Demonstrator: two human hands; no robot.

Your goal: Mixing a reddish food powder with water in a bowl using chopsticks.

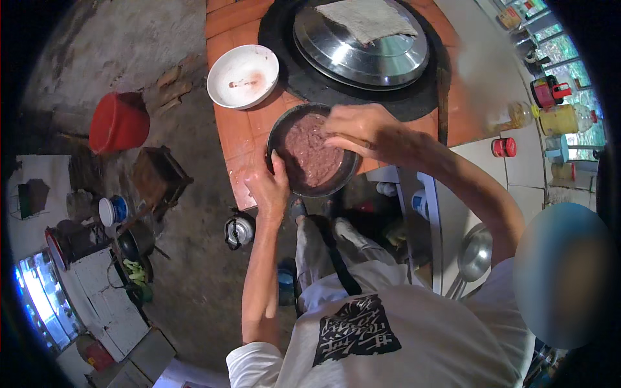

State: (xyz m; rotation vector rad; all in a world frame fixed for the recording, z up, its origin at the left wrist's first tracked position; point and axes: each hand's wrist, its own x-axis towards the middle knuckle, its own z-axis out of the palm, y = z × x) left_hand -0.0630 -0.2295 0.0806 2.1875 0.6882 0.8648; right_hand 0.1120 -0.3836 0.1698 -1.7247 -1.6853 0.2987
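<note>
A dark round bowl [279, 167] holds pinkish-brown minced meat [313, 150] at the front edge of the orange-tiled stove top [232, 145]. My left hand [269, 186] grips the bowl's near left rim, thumb on the edge. Over the bowl's right side, my right hand [361, 128] is closed around something thin, perhaps chopsticks or a utensil handle; its end at the meat is hidden. Behind and to the left stands a white bowl [242, 76] with reddish residue inside.
A metal lid [361, 53] with a folded cloth [366, 19] on it covers the wok ring behind. A kettle [239, 230], red bucket [119, 122] and wooden stool [161, 177] are on the floor at left. Jars and an oil bottle [563, 120] line the window side at right.
</note>
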